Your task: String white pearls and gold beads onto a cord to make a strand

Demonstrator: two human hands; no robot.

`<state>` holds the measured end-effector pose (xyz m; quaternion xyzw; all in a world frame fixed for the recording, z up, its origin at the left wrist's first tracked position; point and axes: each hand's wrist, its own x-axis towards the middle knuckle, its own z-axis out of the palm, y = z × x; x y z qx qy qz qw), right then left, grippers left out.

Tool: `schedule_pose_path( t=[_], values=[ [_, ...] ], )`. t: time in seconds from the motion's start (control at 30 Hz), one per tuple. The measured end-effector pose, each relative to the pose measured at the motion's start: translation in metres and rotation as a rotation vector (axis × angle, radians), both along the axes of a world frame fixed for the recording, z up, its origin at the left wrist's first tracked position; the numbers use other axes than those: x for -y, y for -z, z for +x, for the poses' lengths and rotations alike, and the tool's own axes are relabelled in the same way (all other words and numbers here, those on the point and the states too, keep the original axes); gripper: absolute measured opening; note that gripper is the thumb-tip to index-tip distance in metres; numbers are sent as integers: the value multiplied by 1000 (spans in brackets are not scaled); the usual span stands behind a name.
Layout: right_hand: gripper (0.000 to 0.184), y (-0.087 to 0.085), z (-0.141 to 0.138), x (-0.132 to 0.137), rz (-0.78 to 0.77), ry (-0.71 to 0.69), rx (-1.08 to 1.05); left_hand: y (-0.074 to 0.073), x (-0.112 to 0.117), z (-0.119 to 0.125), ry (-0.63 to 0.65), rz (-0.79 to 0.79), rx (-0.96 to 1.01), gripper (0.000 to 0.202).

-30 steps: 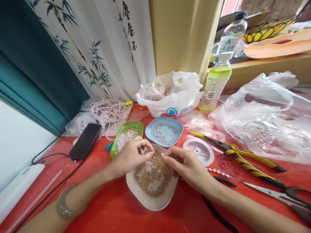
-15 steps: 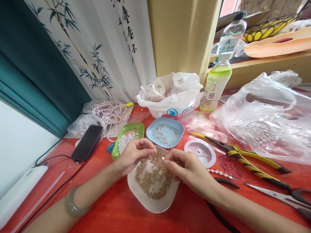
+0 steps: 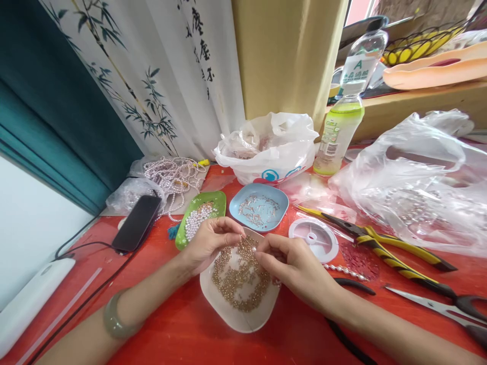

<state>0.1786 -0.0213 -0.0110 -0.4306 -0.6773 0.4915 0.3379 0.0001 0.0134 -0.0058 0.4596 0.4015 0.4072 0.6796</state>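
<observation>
1 white round bead (image 3: 254, 249) sits pinched in the right hand (image 3: 287, 256), over a white squarish dish (image 3: 232, 321) of gold beads (image 3: 245, 303).
The left hand (image 3: 213, 242) closes thumb to finger, any hold too small to tell; behind the glossy red tabletop (image 3: 160, 314) hangs a white bamboo-printed curtain (image 3: 160, 35).

Fairly bright, soft light, seemingly from the window (image 3: 364, 10) at upper right, leaves white glare on the plastic bag (image 3: 380, 190) and a sheen on the worktop (image 3: 163, 324), while the teal curtain (image 3: 57, 101) sits in shade, wide-angle distortion stretches the edges, and the gold beads (image 3: 241, 304) look slightly soft.
</observation>
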Motion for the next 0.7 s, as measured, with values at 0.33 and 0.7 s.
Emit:
schedule_pose_path(
  t=[0.33, 0.7],
  values=[
    [12, 0, -2, -1, -7, 3, 18, 3, -1, -1, 12, 44, 11, 11],
    [12, 1, -2, -2, -9, -1, 3, 3, 3, -1, -32, 271, -145, 14]
  ],
)
